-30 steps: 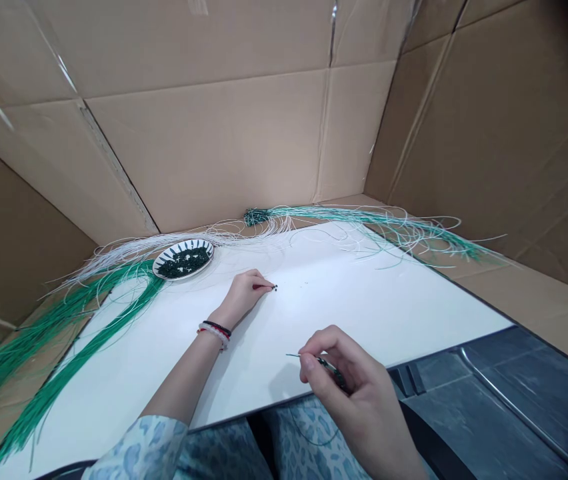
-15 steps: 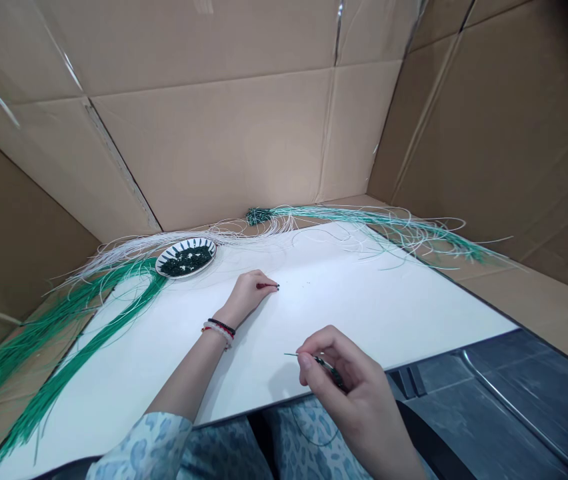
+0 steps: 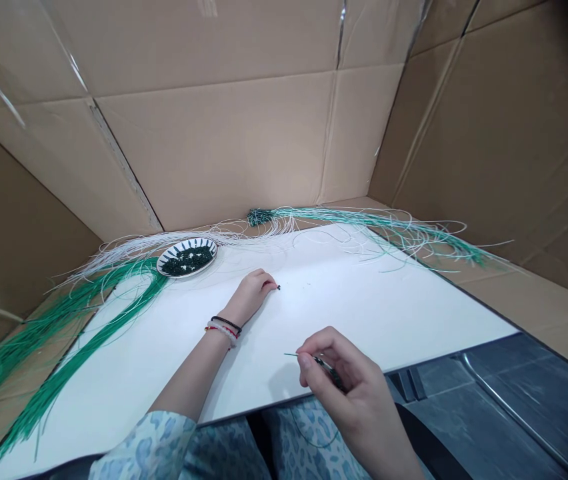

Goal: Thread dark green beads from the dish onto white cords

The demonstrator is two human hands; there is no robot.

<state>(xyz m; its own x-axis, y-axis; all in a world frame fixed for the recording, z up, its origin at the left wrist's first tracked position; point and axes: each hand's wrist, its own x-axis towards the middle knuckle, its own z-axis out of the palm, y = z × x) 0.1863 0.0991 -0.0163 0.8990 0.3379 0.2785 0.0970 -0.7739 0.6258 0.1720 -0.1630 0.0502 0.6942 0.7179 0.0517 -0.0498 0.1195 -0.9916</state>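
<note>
My left hand (image 3: 253, 293) rests low over the white tabletop (image 3: 374, 300), fingers pinched together. Tiny dark beads (image 3: 279, 287) show right at its fingertips. Nearer the front edge, my right hand (image 3: 347, 387) is closed, thumb and forefinger gripping a thin green cord (image 3: 291, 354) whose short end sticks out to the left. Along that cord, dark beads show inside the curled fingers, and its tail loops down over my lap. To the left of my left hand stands a striped oval dish (image 3: 161, 268) holding many dark green beads and a few pale bits.
Bundles of green cords (image 3: 99, 327) spread over the table's left side, with white cords (image 3: 129, 247) behind. At the back lies a beaded bundle (image 3: 260, 217), its green and white strands (image 3: 394, 227) trailing right. Cardboard walls (image 3: 229, 147) enclose the table; tiny specks (image 3: 308, 285) lie mid-table.
My left hand's fingers have drawn closer together at the beads, with the hand almost in place. My right hand and the cord have not visibly moved.
</note>
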